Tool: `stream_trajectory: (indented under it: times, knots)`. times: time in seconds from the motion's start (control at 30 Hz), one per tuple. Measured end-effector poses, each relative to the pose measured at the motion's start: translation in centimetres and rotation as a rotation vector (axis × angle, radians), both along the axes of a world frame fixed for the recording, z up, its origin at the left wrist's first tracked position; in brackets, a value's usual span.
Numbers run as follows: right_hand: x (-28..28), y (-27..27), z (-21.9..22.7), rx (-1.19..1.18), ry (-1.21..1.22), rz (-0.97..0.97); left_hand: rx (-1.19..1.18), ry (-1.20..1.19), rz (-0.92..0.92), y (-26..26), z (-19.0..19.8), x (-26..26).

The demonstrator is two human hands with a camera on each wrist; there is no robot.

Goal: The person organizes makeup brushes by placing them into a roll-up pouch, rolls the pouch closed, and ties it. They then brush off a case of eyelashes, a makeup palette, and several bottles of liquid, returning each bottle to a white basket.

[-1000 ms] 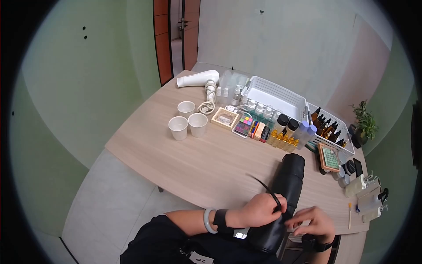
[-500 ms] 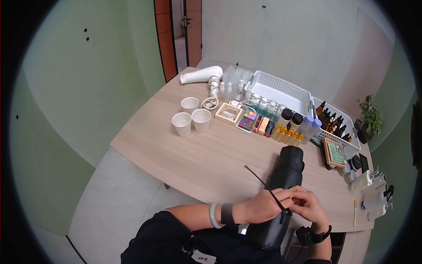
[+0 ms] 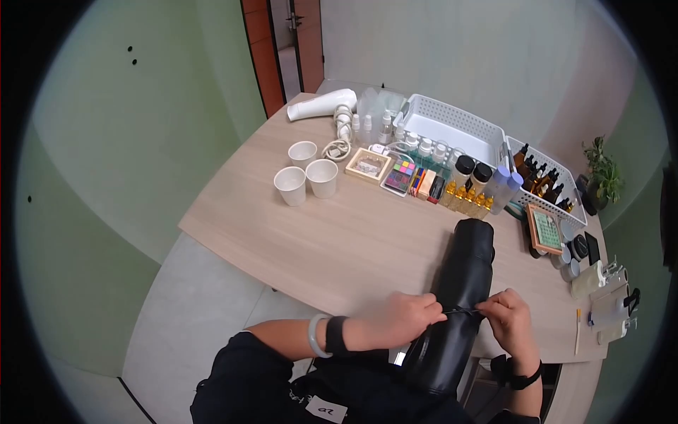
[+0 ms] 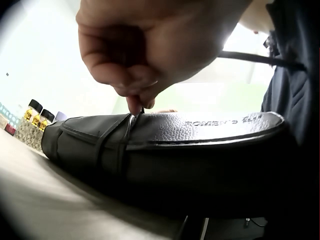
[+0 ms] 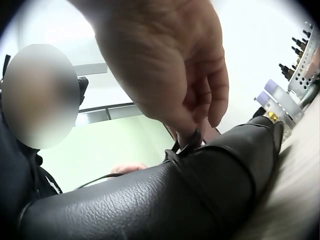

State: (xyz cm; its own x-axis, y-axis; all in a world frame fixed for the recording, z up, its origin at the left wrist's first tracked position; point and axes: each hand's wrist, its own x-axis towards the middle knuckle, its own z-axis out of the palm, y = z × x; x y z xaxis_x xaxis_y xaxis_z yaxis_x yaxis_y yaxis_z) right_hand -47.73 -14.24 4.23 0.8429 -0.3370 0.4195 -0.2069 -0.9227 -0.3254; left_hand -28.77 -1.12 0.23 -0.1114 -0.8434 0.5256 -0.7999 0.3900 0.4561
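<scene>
At the wood-grain table [image 3: 233, 212] | black roll [image 3: 462, 265], cord [image 3: 462, 310] pinched by both hands [image 3: 401, 319] [image 3: 507, 319] | green wall [image 3: 106, 134], door [image 3: 309, 42] ajar

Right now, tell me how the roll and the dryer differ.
The roll is black, the dryer white. The roll is a thick cylinder, while the dryer has a slimmer barrel with a handle. The left hand and right hand pinch the strap round the roll; neither touches the dryer. Both things rest at least partly on the table.
</scene>
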Motion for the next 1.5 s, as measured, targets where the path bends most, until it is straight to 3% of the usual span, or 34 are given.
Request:
stream_trajectory:
  times: [0.13, 0.2, 0.27, 0.3, 0.33, 0.4, 0.47, 0.57, 0.6, 0.67, 0.73, 0.77, 0.8, 0.87, 1.0, 1.07, 1.13, 1.2, 1.43, 1.5]
  knots:
    - [-1.3, -1.7, -1.0, -0.014, 0.029, -0.172, 0.064, 0.105, -0.037, 0.0, -0.3, 1.6]
    - [-1.5, -1.7, -1.0, 0.063, 0.037, -0.157, 0.076, 0.242, -0.114, -0.7, 0.2, 1.4]
    - [-1.4, -1.9, -1.4, 0.277, 0.072, -0.126, 0.130, 0.589, -0.350, -1.7, 1.0, 1.0]
    - [-1.4, -2.0, -1.6, 0.343, 0.047, -0.123, 0.468, 0.866, -0.402, -2.0, 1.5, 0.9]
    - [-1.3, -2.0, -1.9, 0.335, 0.047, -0.122, 0.460, 0.865, -0.405, -2.3, 1.4, 0.7]
    - [-1.1, -1.7, -2.4, 0.600, -0.042, -0.247, 0.822, 1.378, -0.448, -3.0, 0.8, 0.1]
    - [-1.4, -1.6, -2.4, 0.591, -0.077, -0.255, 0.794, 1.396, -0.387, -3.0, 0.0, -0.3]
    - [-2.0, -0.6, -0.6, 0.353, -0.128, -0.035, 0.816, 1.464, -0.247, -2.5, 0.1, -0.3]
    - [-1.5, 0.1, 0.2, 0.357, -0.130, -0.037, 0.798, 1.390, -0.233, -2.5, 0.3, -0.5]
    - [0.1, 1.5, 1.6, 0.209, -0.133, 0.167, 0.787, 1.316, -0.221, -2.3, 0.6, -1.3]
    - [2.3, 2.3, 2.0, 0.184, -0.133, 0.234, 0.649, 1.235, -0.204, -2.0, 0.9, -2.4]
    - [2.9, 2.4, 2.0, 0.158, -0.132, 0.306, 0.604, 1.088, -0.157, -1.8, 1.0, -2.5]
    - [3.1, 2.4, 1.8, 0.157, -0.139, 0.304, 0.606, 1.081, -0.157, -1.6, 0.8, -2.6]
    - [3.4, 2.2, 1.4, 0.175, -0.087, 0.360, 0.334, 0.822, -0.040, -1.3, 0.2, -2.6]
    - [3.1, 1.7, 1.4, 0.297, -0.166, 0.243, 0.276, 0.800, -0.122, -0.9, -0.2, -2.2]
    - [2.7, 1.1, 1.7, 0.482, 0.057, 0.181, 0.262, 0.809, -0.145, -0.9, -0.6, -2.2]
    - [2.3, 0.6, 1.5, 0.384, 0.021, 0.220, 0.244, 0.814, -0.159, -0.9, -0.4, -1.9]
    - [1.6, 0.4, 1.9, 0.255, 0.186, 0.188, 0.444, 0.972, -0.164, -0.8, -0.1, -1.8]
    - [0.9, 1.9, 2.3, 0.023, 0.001, 0.177, 0.656, 1.317, -0.200, -1.8, 0.5, -1.0]
    - [0.5, 2.7, 2.3, -0.216, 0.061, 0.155, 0.697, 1.358, -0.222, -2.0, 0.4, -0.9]
